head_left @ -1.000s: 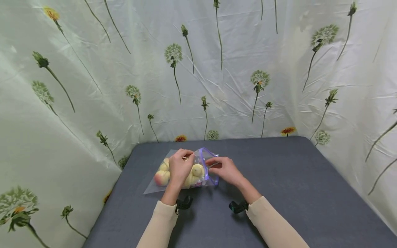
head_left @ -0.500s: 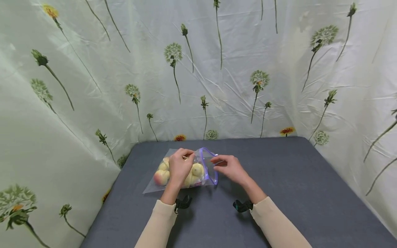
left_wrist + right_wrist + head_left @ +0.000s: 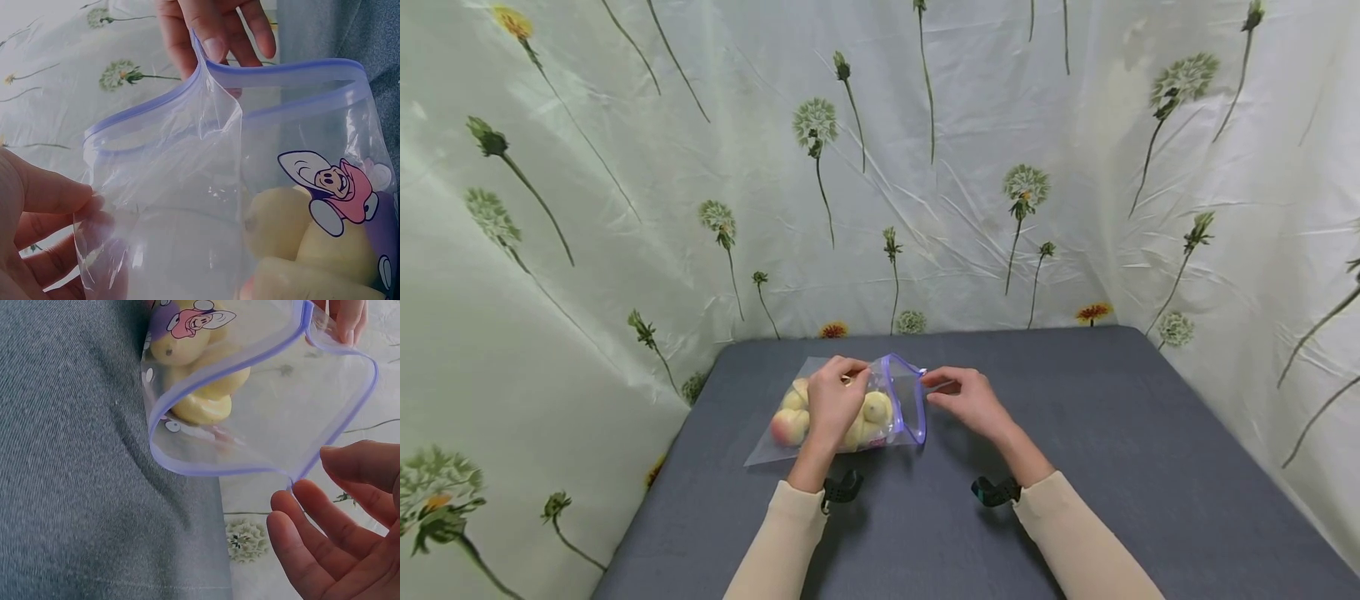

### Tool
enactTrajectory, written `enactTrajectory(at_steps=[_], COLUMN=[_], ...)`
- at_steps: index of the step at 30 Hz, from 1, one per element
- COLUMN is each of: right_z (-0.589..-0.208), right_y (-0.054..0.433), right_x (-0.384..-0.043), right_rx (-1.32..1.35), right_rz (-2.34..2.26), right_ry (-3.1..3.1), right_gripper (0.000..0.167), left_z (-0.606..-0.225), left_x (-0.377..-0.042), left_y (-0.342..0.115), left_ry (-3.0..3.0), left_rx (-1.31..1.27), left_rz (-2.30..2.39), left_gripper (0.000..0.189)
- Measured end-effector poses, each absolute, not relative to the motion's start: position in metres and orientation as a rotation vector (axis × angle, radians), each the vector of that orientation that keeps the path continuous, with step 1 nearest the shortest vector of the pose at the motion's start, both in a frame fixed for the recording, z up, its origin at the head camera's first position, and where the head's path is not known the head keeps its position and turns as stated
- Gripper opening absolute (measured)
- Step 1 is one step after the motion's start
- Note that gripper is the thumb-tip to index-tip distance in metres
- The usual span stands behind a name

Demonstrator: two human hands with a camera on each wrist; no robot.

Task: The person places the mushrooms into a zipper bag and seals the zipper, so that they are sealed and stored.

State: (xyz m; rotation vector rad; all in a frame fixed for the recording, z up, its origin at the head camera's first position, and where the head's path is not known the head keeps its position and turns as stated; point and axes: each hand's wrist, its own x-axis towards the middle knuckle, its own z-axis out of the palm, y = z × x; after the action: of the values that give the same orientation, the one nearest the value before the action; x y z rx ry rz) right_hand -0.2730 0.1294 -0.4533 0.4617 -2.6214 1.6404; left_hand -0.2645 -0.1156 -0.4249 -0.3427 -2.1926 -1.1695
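A clear zip-top bag [image 3: 880,379] with a purple zip rim lies on the table, its mouth facing right and gaping. Inside are several yellow rounded fruits [image 3: 876,408]; one, blushed red [image 3: 790,427], looks like a peach. A cartoon figure [image 3: 334,187] is printed on the plastic. My left hand [image 3: 835,404] pinches the bag's far side edge between thumb and fingers. At the mouth, my right hand [image 3: 966,404] has thumb and forefinger apart on either side of the rim's far corner; the right wrist view shows a gap between these fingertips.
The dark grey table [image 3: 1075,467] extends to the right and in front of the bag. Behind and at the sides hangs a pale curtain [image 3: 955,208] printed with dandelions. Both wrists wear a black strap-on device, the left one [image 3: 844,487] close to the table.
My right hand has drawn out of the bag's mouth and moved right to the rim's far corner. The left hand keeps its hold, and the bag stays nearly in place.
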Motion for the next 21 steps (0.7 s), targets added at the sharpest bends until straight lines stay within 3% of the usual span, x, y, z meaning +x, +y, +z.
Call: enactTrajectory(at_steps=[7, 21], right_z=[-0.460, -0.472], right_y=[0.136, 0.139], right_x=[-0.279, -0.288], right_rx=[0.358, 0.272], right_rz=[1.569, 1.606], right_ry=[-2.596, -2.514], right_gripper=[0.019, 0.028], left_z=[-0.424, -0.427], left_x=[-0.266, -0.264], left_y=[-0.113, -0.108], left_ry=[-2.191, -2.227], left_rx=[-0.346, -0.359], left_rz=[-1.163, -1.151], left_gripper=[0.005, 0.004])
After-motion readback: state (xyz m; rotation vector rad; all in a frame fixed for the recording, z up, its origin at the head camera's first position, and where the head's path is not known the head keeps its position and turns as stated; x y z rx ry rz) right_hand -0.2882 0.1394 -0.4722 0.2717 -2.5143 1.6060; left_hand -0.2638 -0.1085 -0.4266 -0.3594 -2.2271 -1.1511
